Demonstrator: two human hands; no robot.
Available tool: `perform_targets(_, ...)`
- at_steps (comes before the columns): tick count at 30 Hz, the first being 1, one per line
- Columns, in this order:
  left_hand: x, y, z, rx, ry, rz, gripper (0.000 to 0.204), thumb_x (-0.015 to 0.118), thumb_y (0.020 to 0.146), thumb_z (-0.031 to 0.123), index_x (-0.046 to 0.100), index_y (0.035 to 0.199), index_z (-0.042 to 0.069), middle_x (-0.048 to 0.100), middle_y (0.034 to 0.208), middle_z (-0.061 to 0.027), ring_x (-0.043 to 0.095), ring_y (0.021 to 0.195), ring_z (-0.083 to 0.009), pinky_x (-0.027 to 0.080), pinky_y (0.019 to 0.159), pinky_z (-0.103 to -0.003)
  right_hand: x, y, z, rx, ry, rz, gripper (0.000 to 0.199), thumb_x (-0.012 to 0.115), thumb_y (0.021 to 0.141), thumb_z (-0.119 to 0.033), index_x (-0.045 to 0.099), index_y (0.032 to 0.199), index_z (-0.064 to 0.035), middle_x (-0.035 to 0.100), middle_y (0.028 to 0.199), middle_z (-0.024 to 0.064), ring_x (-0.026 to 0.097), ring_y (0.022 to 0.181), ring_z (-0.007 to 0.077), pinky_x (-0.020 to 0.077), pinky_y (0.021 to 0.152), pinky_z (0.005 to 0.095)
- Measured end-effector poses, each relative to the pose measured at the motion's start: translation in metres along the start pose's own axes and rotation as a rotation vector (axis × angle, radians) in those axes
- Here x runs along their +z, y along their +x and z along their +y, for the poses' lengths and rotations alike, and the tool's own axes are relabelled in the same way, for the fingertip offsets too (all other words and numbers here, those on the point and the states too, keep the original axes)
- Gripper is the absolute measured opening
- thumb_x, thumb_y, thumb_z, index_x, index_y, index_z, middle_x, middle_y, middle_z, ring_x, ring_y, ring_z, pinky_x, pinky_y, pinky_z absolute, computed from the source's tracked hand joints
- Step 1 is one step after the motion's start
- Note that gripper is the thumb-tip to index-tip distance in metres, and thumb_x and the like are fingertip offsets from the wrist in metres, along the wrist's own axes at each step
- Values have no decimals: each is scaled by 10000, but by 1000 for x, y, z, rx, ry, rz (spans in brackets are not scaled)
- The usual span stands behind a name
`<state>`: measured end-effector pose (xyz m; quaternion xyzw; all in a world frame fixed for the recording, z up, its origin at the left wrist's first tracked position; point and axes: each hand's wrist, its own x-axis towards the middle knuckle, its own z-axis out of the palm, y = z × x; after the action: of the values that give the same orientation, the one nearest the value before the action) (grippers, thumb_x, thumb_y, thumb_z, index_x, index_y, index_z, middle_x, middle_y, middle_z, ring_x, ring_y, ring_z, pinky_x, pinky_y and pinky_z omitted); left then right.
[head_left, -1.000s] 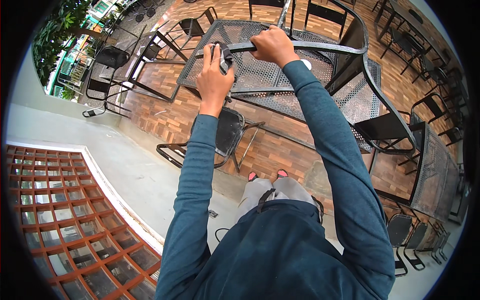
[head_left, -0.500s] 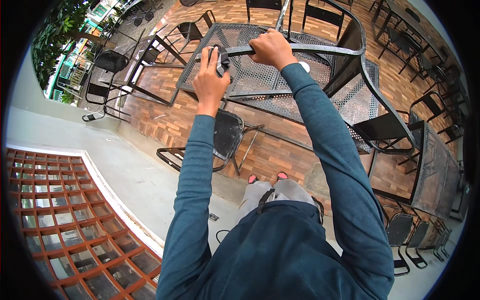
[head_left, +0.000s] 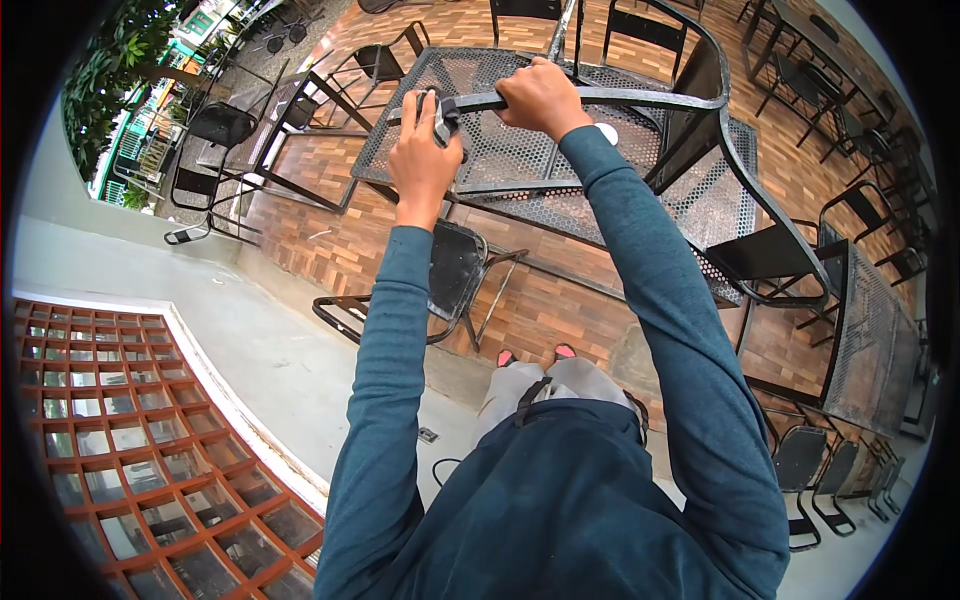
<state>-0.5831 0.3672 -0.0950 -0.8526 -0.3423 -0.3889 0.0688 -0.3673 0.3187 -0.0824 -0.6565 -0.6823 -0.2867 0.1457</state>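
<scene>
A black metal chair (head_left: 693,135) lies tipped over on a mesh-topped metal table (head_left: 600,213). My right hand (head_left: 541,97) is wrapped round a bar of its frame, from above. At that bar's left end, my left hand (head_left: 426,155) pinches a dark grey-and-black folded piece (head_left: 447,117) against the metal, its fingers pointing up. Whether the piece is cloth or abrasive sheet I cannot tell. A small white round thing (head_left: 608,134) shows just past my right wrist.
Close to the table's near edge stands a black chair (head_left: 455,268). Another mesh table (head_left: 868,335) is at the right, with several chairs beyond. A low grey wall (head_left: 270,320) runs along the left, beside a red-brown wooden lattice (head_left: 150,450). Wood-patterned tiles (head_left: 310,245) cover the floor.
My left hand and the dark piece have shifted very slightly to the right along the bar. The right hand keeps its grip, and the chair stays in place.
</scene>
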Motion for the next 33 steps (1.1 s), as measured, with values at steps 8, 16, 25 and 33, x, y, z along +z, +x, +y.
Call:
perform_targets(8,1,-17,9,17,-69,-34,716,778,807,218,554,1473,77,460,1576,-145,721,1046,-381,612,788,-447,1,-2,5,-8,15,28,250,771,753,-370,734,638,-151,695,615,76,709,597,250,525,745,342)
perform_targets(16,2,-4,12,-8,-14,-30,666,766,804,219,587,1427,66,473,1562,-161,722,1005,-409,612,777,-455,0,-1,1,20,26,-36,237,779,774,-383,720,705,-165,672,610,69,693,628,260,511,759,364)
perform_targets(25,-4,1,16,29,-47,-79,675,778,808,234,587,1436,75,475,1564,-139,732,1012,-388,619,773,-440,1,-1,2,-17,2,32,268,769,771,-380,729,633,-153,684,605,65,697,582,247,517,709,343)
perform_targets(33,-6,-11,22,7,-68,-95,694,790,795,224,583,1444,89,464,1578,-129,727,1027,-391,618,780,-452,-1,-2,0,0,23,10,240,764,775,-367,736,681,-148,675,606,78,693,600,264,520,727,366)
